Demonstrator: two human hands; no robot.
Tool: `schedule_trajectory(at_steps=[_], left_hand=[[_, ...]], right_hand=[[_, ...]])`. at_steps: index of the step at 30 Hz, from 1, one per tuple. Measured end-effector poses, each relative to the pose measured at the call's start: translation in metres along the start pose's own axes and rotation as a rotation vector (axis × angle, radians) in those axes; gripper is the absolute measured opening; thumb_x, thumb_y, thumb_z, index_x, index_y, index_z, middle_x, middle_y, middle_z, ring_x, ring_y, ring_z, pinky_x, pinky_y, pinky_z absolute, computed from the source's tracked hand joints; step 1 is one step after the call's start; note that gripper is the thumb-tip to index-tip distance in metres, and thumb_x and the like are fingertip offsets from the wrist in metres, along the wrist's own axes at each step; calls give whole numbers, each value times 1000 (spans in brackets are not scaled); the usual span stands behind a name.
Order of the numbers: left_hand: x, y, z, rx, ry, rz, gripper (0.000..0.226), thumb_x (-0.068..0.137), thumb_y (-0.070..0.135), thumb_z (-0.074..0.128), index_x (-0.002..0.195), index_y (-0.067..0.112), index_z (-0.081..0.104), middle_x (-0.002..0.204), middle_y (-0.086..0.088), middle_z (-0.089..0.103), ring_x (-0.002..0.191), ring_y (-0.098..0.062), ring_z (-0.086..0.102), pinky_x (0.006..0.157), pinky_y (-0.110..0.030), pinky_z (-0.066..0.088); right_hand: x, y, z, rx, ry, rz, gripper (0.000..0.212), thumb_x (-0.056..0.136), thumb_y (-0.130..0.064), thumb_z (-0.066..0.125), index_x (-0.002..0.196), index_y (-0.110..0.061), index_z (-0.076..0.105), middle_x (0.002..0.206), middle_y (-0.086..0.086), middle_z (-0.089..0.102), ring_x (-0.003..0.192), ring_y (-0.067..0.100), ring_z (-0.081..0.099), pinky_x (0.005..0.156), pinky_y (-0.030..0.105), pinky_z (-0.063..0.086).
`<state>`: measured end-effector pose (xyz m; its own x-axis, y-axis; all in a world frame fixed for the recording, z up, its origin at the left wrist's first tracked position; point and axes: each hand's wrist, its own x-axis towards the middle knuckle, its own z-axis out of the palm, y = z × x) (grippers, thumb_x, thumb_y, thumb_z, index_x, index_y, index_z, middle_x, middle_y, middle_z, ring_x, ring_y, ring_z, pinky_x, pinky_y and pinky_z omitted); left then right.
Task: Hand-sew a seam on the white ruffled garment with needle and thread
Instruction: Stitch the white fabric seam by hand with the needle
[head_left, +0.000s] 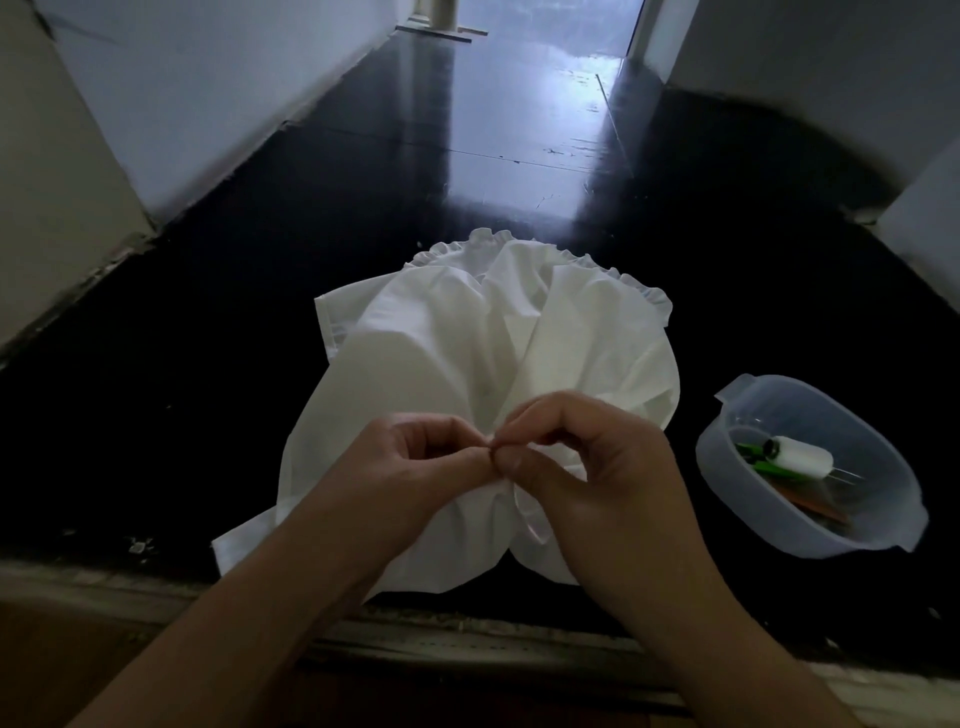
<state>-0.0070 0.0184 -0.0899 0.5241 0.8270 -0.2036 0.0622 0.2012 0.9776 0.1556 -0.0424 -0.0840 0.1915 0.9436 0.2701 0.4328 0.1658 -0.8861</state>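
The white ruffled garment (441, 343) lies bunched on the dark floor, its frilled edge at the far side. My left hand (410, 462) and my right hand (582, 457) meet over its near part, fingertips touching. Both pinch a gathered bit of the fabric between thumb and forefinger. The needle and thread are too small to make out between the fingers. A thin pale loop of ribbon or trim (527, 512) hangs just below the pinch.
A clear plastic tub (727, 410) stands on the floor to the right, holding a white thread spool (802, 457), green-handled tools and other small items. A raised sill runs along the near edge. White walls close in on both sides.
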Motion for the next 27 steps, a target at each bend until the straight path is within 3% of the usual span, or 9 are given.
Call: schedule_trajectory(at_steps=[3, 7, 10, 13, 16, 20, 23, 25, 27], left_hand=[[-2, 2, 0, 22, -30, 16, 12, 83, 22, 77, 83, 10, 80, 81, -8, 76, 78, -11, 71, 69, -16, 52], [-3, 3, -1, 217, 3, 65, 12, 90, 25, 80, 80, 18, 78, 82, -6, 76, 79, -18, 72, 73, -29, 52], [-2, 2, -4, 276, 61, 68, 16, 88, 32, 78, 76, 21, 75, 79, -3, 74, 81, -20, 71, 78, -34, 51], [-2, 5, -6, 242, 65, 64, 20, 77, 39, 70, 74, 20, 74, 76, 0, 72, 77, -14, 68, 78, -36, 50], [-2, 6, -6, 179, 52, 70, 18, 76, 36, 68, 78, 20, 75, 71, -3, 65, 74, -16, 62, 77, -39, 46], [-6, 10, -3, 212, -95, 105, 13, 94, 30, 76, 107, 31, 78, 69, -26, 51, 65, -25, 47, 66, -37, 38], [-6, 9, -1, 319, -122, 177, 12, 92, 35, 72, 96, 31, 83, 70, 6, 71, 69, -13, 67, 65, -30, 50], [-4, 7, -1, 389, -97, 186, 12, 91, 35, 74, 87, 30, 83, 79, 8, 77, 75, -10, 72, 67, -18, 50], [-3, 6, -2, 417, -70, 188, 13, 91, 35, 73, 82, 30, 82, 78, 3, 76, 74, -18, 71, 65, -20, 49]], right_hand=[[-1, 5, 2, 118, 51, 12, 19, 79, -1, 75, 76, -20, 72, 84, -3, 73, 88, 21, 71, 86, 51, 57], [3, -3, -4, 507, 167, 154, 10, 81, 11, 67, 79, 2, 61, 87, 2, 70, 88, 17, 68, 86, 37, 57], [12, -8, -22, 788, 219, 180, 6, 85, -2, 60, 82, -1, 56, 89, 11, 65, 92, 27, 68, 95, 45, 58], [15, -11, -33, 878, 208, 250, 14, 98, -5, 52, 84, -5, 52, 73, 10, 55, 72, 27, 62, 79, 40, 60], [11, -11, -31, 763, 180, 304, 17, 103, -5, 49, 88, -10, 52, 65, 5, 41, 57, 20, 41, 57, 32, 46], [7, -7, -26, 434, 121, 245, 15, 103, -5, 53, 93, -15, 58, 69, 7, 45, 63, 17, 42, 63, 32, 41], [4, -6, -29, 156, -33, 136, 27, 90, -2, 65, 109, -19, 57, 76, 8, 43, 69, 13, 46, 66, 22, 43], [3, -5, -31, -70, -161, 66, 44, 84, 3, 67, 113, -27, 56, 78, -6, 44, 71, 6, 47, 68, 15, 43], [3, -3, -31, -346, -218, 15, 47, 84, -3, 72, 109, -38, 56, 85, -20, 50, 84, 4, 55, 77, 13, 47]])
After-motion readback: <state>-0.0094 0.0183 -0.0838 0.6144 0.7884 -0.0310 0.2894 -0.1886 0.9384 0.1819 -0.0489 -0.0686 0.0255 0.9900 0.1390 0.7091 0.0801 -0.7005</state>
